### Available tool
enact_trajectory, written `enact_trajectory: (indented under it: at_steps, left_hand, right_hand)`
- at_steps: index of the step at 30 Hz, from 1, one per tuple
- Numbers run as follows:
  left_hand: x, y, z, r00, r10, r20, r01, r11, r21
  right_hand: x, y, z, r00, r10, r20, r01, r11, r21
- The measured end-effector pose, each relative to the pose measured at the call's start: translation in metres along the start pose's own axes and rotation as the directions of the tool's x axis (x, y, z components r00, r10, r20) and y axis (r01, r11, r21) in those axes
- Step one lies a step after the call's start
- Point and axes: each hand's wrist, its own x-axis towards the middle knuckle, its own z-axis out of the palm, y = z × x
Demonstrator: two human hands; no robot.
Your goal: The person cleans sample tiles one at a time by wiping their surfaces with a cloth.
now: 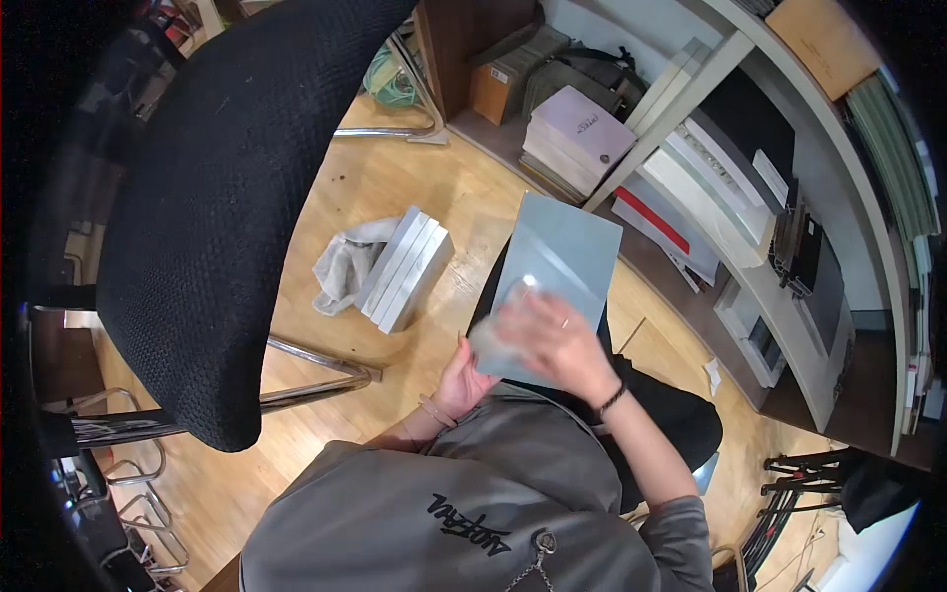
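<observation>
A flat, grey-blue rectangular folder (567, 247) with a glossy face lies across my lap, tilted away from me. My left hand (462, 383) grips its near left corner, thumb at the edge. Over the folder's lower part, my right hand (552, 340) is smeared by motion. Pressed under its fingers is a whitish cloth (495, 347), also blurred, resting against the folder's surface. Several similar silver-grey folders (409, 268) stand together on the floor to the left. A crumpled light-grey cloth (347, 268) lies beside them.
A black mesh chair (212, 197) with chrome legs stands close on the left. Along the right runs a shelf unit (681, 94) filled with books, papers and folders. A lilac stack of books (579, 138) sits on its low shelf. Folded black stands (804, 474) are at lower right.
</observation>
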Motion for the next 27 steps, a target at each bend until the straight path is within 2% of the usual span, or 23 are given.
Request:
enact_trajectory:
  at_steps: [1, 2, 3, 4, 5, 7, 9, 11, 12, 15, 16, 17, 18, 19, 22, 23, 24, 25, 26, 27]
  left_hand:
    - [0.0, -0.001, -0.001, 0.999, 0.015, -0.042, -0.014, 1.0, 0.024]
    - [0.0, -0.003, -0.002, 0.996, 0.032, -0.084, -0.028, 0.998, 0.047]
    - [-0.001, -0.005, -0.001, 0.991, 0.051, -0.126, -0.043, 0.997, 0.07]
    - [-0.002, -0.006, 0.001, 0.991, 0.05, -0.127, -0.042, 0.997, 0.07]
    - [-0.001, -0.006, 0.003, 0.987, 0.048, -0.157, -0.027, 0.99, 0.135]
    - [0.0, -0.003, 0.008, 0.976, 0.044, -0.214, 0.015, 0.964, 0.266]
    - [0.002, -0.001, 0.001, 0.982, 0.021, -0.19, 0.02, 0.977, 0.21]
    - [0.002, 0.0, -0.004, 0.989, -0.02, -0.148, 0.035, 0.995, 0.098]
    - [0.003, 0.0, -0.004, 0.989, -0.024, -0.147, 0.039, 0.994, 0.1]
    - [0.003, 0.003, 0.009, 0.987, -0.049, -0.154, 0.074, 0.984, 0.161]
    - [0.002, 0.003, 0.01, 0.987, -0.053, -0.152, 0.078, 0.983, 0.165]
    - [0.002, 0.004, 0.011, 0.986, -0.041, -0.163, 0.07, 0.982, 0.176]
    - [0.004, 0.003, 0.013, 0.985, -0.025, -0.171, 0.058, 0.981, 0.186]
    - [0.006, 0.002, 0.014, 0.984, -0.009, -0.18, 0.044, 0.98, 0.194]
    - [0.004, 0.003, 0.013, 0.971, -0.005, -0.238, 0.05, 0.981, 0.185]
    - [0.004, 0.004, 0.012, 0.963, -0.003, -0.27, 0.054, 0.982, 0.18]
    - [0.004, 0.003, 0.01, 0.963, 0.002, -0.269, 0.049, 0.982, 0.181]
    - [0.003, 0.002, 0.006, 0.966, 0.001, -0.257, 0.047, 0.983, 0.18]
    - [0.003, 0.002, 0.002, 0.97, -0.002, -0.245, 0.048, 0.982, 0.18]
    - [0.003, 0.001, 0.0, 0.973, -0.007, -0.229, 0.05, 0.982, 0.18]
  right_hand:
    - [0.007, 0.01, -0.003, 0.991, 0.085, -0.1, -0.091, 0.994, -0.065]
    - [0.012, 0.021, -0.003, 0.991, 0.089, -0.103, -0.096, 0.993, -0.064]
    - [0.018, 0.03, -0.002, 0.93, 0.228, -0.29, -0.247, 0.969, -0.031]
    - [0.02, 0.035, -0.001, 0.816, 0.351, -0.459, -0.381, 0.924, 0.029]
    - [0.016, 0.032, 0.003, 0.816, 0.352, -0.459, -0.381, 0.924, 0.032]
    - [0.005, 0.011, 0.008, 0.877, 0.313, -0.365, -0.332, 0.943, 0.013]
    - [-0.016, -0.009, 0.011, 0.902, 0.295, -0.315, -0.312, 0.95, -0.002]
    - [-0.038, -0.026, 0.014, 0.991, 0.128, -0.03, -0.12, 0.972, 0.201]
    - [-0.04, -0.021, 0.01, 0.991, 0.132, -0.033, -0.123, 0.972, 0.2]
    - [-0.045, 0.014, -0.01, 0.996, -0.002, 0.09, -0.013, 0.985, 0.17]
    - [-0.042, 0.023, -0.011, 0.996, 0.001, 0.085, -0.016, 0.985, 0.169]
    - [-0.039, 0.034, -0.01, 0.985, 0.15, -0.089, -0.137, 0.981, 0.137]
    - [-0.035, 0.039, -0.014, 0.923, 0.28, -0.263, -0.256, 0.959, 0.123]
    - [-0.032, 0.037, -0.012, 0.924, 0.275, -0.264, -0.253, 0.961, 0.115]
    - [-0.021, 0.014, 0.008, 0.795, 0.327, -0.511, -0.427, 0.9, -0.09]
    - [-0.028, 0.005, 0.009, 0.796, 0.322, -0.514, -0.423, 0.902, -0.091]
    - [-0.037, -0.008, 0.011, 0.908, 0.221, -0.356, -0.259, 0.964, -0.061]
    - [-0.042, -0.015, 0.012, 0.976, 0.096, -0.194, -0.098, 0.995, 0.0]
    - [-0.043, -0.013, 0.012, 0.975, 0.099, -0.197, -0.1, 0.995, 0.003]
    - [-0.044, -0.007, 0.009, 0.991, 0.031, -0.132, -0.031, 1.0, -0.001]
